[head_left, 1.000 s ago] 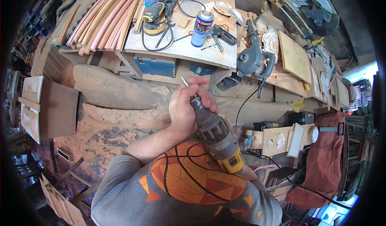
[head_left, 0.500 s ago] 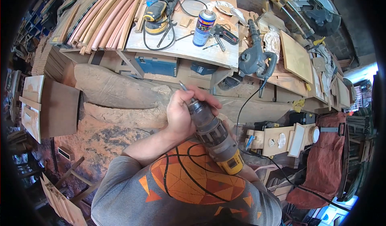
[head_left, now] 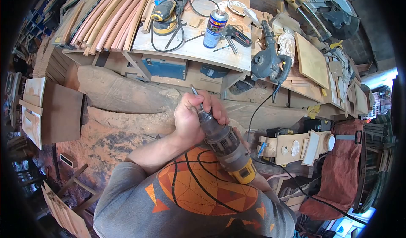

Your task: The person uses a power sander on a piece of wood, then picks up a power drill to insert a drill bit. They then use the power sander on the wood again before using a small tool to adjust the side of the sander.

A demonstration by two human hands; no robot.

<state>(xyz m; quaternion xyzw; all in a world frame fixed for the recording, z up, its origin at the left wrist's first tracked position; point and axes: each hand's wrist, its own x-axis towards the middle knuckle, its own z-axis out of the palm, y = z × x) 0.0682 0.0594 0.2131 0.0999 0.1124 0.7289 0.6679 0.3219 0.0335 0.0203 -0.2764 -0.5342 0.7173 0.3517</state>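
Note:
A yellow and black power drill [head_left: 230, 153] is held in front of my chest, its bit [head_left: 194, 90] pointing up and away to the left. My left hand [head_left: 190, 115] is closed round the chuck end, thumb and fingers near the base of the bit. Behind the drill body, my right hand [head_left: 240, 137] is mostly hidden; a strip of it shows along the drill's right side, on the drill. No workpiece touches the bit.
Across the workbench [head_left: 190, 54] are a sander [head_left: 164, 18], a spray can [head_left: 215, 28], a staple gun [head_left: 237, 35] and curved wood strips [head_left: 110, 22]. A blower [head_left: 268, 62] trails a black cable. Large wooden slabs [head_left: 122, 90] lie below. A miter saw [head_left: 334, 9] stands back right.
The fingers of my left hand have curled further down round the chuck end, and that hand has shifted slightly. The drill has barely moved.

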